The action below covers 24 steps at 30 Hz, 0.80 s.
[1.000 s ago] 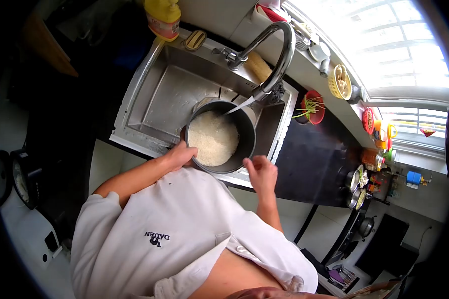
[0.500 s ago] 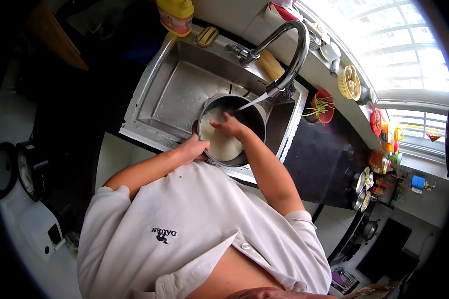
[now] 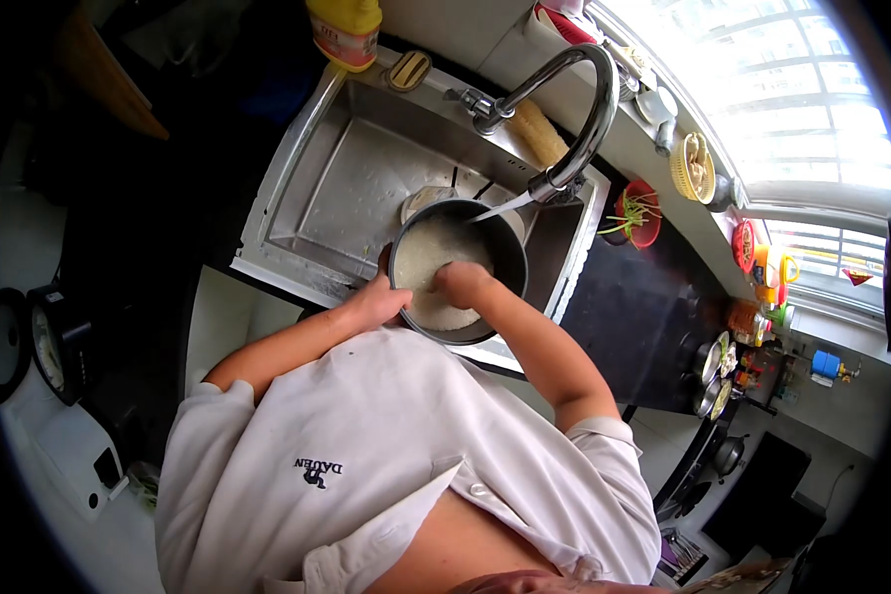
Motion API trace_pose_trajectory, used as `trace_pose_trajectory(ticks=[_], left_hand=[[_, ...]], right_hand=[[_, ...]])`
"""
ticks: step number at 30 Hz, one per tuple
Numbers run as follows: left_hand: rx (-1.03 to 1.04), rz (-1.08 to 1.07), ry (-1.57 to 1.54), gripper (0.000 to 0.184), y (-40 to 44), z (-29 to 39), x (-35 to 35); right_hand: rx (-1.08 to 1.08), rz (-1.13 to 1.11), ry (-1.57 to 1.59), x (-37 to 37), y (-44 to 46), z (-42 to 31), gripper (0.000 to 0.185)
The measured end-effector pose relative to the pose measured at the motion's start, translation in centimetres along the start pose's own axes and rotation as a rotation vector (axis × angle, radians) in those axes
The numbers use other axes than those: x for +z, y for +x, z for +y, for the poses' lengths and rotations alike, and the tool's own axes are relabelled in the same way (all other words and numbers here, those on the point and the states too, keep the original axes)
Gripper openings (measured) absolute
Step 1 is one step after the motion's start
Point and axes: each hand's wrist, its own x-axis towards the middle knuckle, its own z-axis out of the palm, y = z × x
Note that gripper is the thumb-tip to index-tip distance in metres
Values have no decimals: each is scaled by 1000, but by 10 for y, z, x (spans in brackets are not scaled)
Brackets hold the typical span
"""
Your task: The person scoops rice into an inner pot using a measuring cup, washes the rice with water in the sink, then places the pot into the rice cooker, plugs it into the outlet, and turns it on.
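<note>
A dark grey round pot (image 3: 520, 259) sits at the sink's front edge, holding white rice (image 3: 428, 249) in cloudy water. My left hand (image 3: 378, 300) grips the pot's left rim, thumb on the near side and fingers around the outer wall. Inside the pot, my right hand (image 3: 460, 285) is curled down into the rice, its fingertips hidden. A stream of water runs from the curved chrome faucet (image 3: 604, 84) into the pot's far side. Behind the pot, part of a pale round item (image 3: 418, 202) shows in the sink.
The steel sink (image 3: 332, 188) surrounds the pot's far side. A yellow bottle (image 3: 346, 35) and a soap dish (image 3: 409, 70) stand behind it. A loofah (image 3: 537, 134) lies beside the faucet. On the right, a red bowl (image 3: 646, 233) of green stems rests on the black counter (image 3: 624, 317).
My right hand has dipped lower and nearer into the rice, its spread fingers now curled. The pot has shifted slightly toward me, with my left hand still on its rim.
</note>
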Motion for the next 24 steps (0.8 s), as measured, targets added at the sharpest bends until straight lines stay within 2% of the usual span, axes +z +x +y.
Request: trace_pose_trajectory(ticks=[2,3,6,7,9,10,12,14,15,16,17,18,19,21,22,24], left_hand=[[7,-6,19,55,7,-7,-3],[16,0,22,56,9,-11,-4],[45,36,6,58,10,-10,-2],[48,51,-11,58,10,-6,0],[23,79,-80,61,1,14,9],[-71,76,-95,59,-2,18,9],[-239,42,-110,54,-1,27,8],[-109,-97,41,42,31,-23,-19],[-96,-88,-44,32,28,-16,-12],[-164,-47,-44,43,26,-9,-7],[-180,-49,-76,48,23,-2,-1],[-196,-38,-112,52,21,3,0],[-200,-30,-88,54,24,-1,-3],[-195,7,-87,54,24,-6,-5],[-199,-54,-114,56,37,-24,-17],[-198,-63,-80,58,32,-18,-15]], right_hand=[[129,131,-23,-25,-11,8,19],[132,317,-20,-3,4,32,16],[159,624,42,16,26,51,20],[121,598,65,12,27,51,25],[180,608,99,0,18,35,25],[209,614,115,-5,16,27,25],[325,524,167,-13,24,23,38],[333,428,260,-21,22,13,64],[347,398,257,-16,24,7,77],[305,284,250,-13,31,3,87],[198,275,183,-6,32,-1,91],[166,246,96,-9,23,-14,88],[108,196,151,-11,17,-21,83],[-181,168,80,25,47,-10,71],[-300,124,55,15,36,-12,66],[-358,-81,114,9,32,-7,62]])
